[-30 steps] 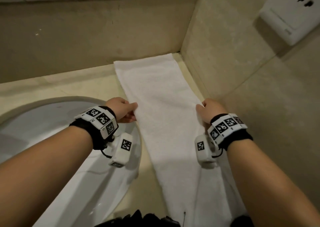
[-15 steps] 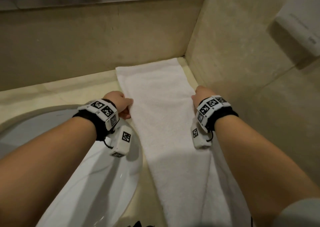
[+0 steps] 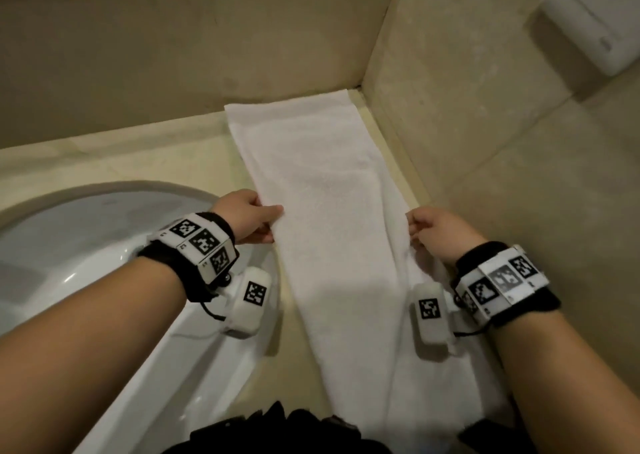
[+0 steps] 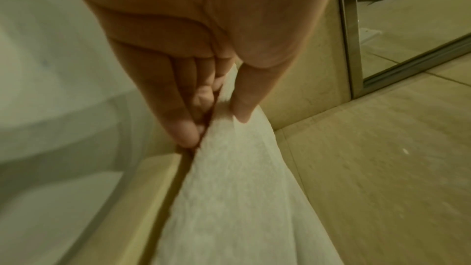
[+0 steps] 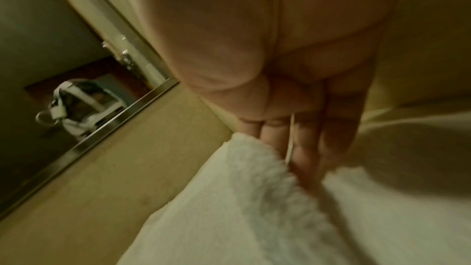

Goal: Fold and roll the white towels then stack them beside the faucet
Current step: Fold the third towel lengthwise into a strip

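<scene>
A long white towel (image 3: pixel 329 218) lies folded lengthwise on the beige counter (image 3: pixel 138 162), running from the back wall toward me along the right wall. My left hand (image 3: pixel 258 219) pinches the towel's left edge, thumb on top and fingers beneath; the left wrist view shows that pinch on the towel (image 4: pixel 229 188) by my left hand (image 4: pixel 216 120). My right hand (image 3: pixel 420 228) grips the right edge, with fingers tucked under a raised fold of the towel (image 5: pixel 254 188); there my right hand (image 5: pixel 288 148) is partly buried in cloth. No faucet is in view.
A white sink basin (image 3: pixel 86 263) sits left of the towel under my left forearm. The right wall (image 3: pixel 485 142) stands close against the towel and carries a white socket plate (image 3: pixel 595 24). A metal-framed mirror (image 4: pixel 356 47) runs along the back wall.
Both hands slid forward along the towel's edges, then back toward me. They still hold the two edges; the right edge now looks lifted into a fold.
</scene>
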`<state>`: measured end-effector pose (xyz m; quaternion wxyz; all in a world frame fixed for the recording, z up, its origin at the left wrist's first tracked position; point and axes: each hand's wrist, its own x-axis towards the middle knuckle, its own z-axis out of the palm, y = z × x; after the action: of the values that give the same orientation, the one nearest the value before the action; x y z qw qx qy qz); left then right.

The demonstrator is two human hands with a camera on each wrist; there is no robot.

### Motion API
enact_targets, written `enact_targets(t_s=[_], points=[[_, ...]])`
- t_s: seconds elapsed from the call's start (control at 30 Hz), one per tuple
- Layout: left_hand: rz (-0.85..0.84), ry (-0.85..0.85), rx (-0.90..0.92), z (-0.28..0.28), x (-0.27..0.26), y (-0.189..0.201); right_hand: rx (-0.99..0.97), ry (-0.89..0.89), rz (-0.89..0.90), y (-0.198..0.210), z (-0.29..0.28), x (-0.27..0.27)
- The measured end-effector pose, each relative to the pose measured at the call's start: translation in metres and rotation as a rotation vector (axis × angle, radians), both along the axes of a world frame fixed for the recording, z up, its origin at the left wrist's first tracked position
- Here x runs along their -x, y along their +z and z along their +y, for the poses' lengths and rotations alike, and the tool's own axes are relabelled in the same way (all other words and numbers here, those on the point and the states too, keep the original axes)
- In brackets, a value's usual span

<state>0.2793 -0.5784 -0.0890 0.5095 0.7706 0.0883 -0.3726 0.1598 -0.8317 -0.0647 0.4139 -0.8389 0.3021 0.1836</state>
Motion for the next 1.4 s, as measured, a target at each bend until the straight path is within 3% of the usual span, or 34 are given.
enact_targets(t_s=[0.17, 0.27, 0.33, 0.43, 0.5, 0.57, 0.7, 0.73, 0.87, 1.0, 1.17, 1.33, 1.4], points=[[0.071, -0.005, 0.071, 0.003, 0.036, -0.002, -0.162, 0.139, -0.135, 0.007, 0.004, 0.03], [0.089, -0.035, 0.083, -0.001, 0.057, -0.003, -0.119, 0.059, -0.201, 0.005, 0.005, 0.034], [0.086, -0.037, 0.08, -0.003, 0.067, -0.003, 0.084, -0.055, -0.252, -0.001, 0.001, 0.029], [0.062, -0.017, 0.057, -0.004, 0.073, -0.003, 0.564, 0.025, 0.026, -0.008, 0.003, 0.021], [0.052, -0.024, 0.042, -0.005, 0.077, -0.003, 0.599, 0.014, 0.092, -0.015, 0.007, 0.024], [0.023, -0.051, 0.004, -0.006, 0.082, -0.003, 0.458, -0.069, 0.006, -0.012, 0.012, 0.031], [-0.046, -0.064, -0.044, 0.004, 0.08, -0.002, -0.377, -0.499, -0.338, -0.006, 0.023, 0.063], [-0.046, -0.035, -0.037, 0.01, 0.077, -0.001, -0.47, -0.468, -0.355, -0.007, 0.026, 0.072], [-0.095, 0.049, -0.057, 0.031, 0.068, 0.0, -0.458, -0.123, -0.372, -0.011, 0.046, 0.079], [-0.058, 0.067, -0.04, 0.035, 0.076, 0.0, -0.487, -0.076, -0.404, -0.017, 0.058, 0.075], [-0.002, 0.082, 0.028, 0.033, 0.096, -0.004, -0.468, 0.044, -0.276, -0.018, 0.055, 0.079], [0.033, 0.073, 0.045, 0.033, 0.109, -0.002, -0.532, -0.138, -0.37, -0.007, 0.059, 0.083], [0.037, 0.076, 0.034, 0.033, 0.112, -0.001, -0.436, -0.205, -0.438, -0.003, 0.053, 0.089]])
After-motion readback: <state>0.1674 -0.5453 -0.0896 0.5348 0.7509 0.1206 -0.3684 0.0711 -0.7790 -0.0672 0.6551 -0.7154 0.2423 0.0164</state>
